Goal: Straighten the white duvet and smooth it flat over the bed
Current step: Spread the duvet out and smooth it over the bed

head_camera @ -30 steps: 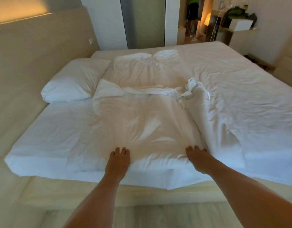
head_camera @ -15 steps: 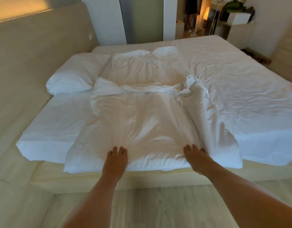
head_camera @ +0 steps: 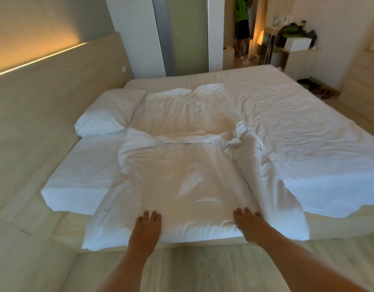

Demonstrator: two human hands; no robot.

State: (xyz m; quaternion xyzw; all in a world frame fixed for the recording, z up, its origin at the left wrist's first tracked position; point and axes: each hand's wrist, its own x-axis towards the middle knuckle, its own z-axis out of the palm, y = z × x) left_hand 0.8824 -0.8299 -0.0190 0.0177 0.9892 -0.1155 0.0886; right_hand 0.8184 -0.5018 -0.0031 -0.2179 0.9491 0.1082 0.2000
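In the head view, the left hand (head_camera: 147, 226) lies palm down on the near edge of the white duvet (head_camera: 188, 182), fingers straight and close together, gripping nothing. The right hand (head_camera: 248, 225) lies the same way on the same edge, well apart from the left, its fingers straight and flat on the cloth. The thumbs of both hands are hidden.

The duvet runs away from the hands across the bed (head_camera: 80, 165). Its near edge hangs over the mattress side just beneath both hands. Between the hands the cloth is creased. Farther ahead of them it is folded over in a crumpled band, with a twisted knot of fabric (head_camera: 236, 138) ahead of the right hand. A white pillow (head_camera: 110, 112) lies far ahead and to the left of the left hand, by the headboard (head_camera: 55, 81). Wooden floor (head_camera: 181, 270) shows below the forearms. Far beyond the bed, a person in a green shirt (head_camera: 242, 17) stands in a doorway beside a lit lamp (head_camera: 260, 37).
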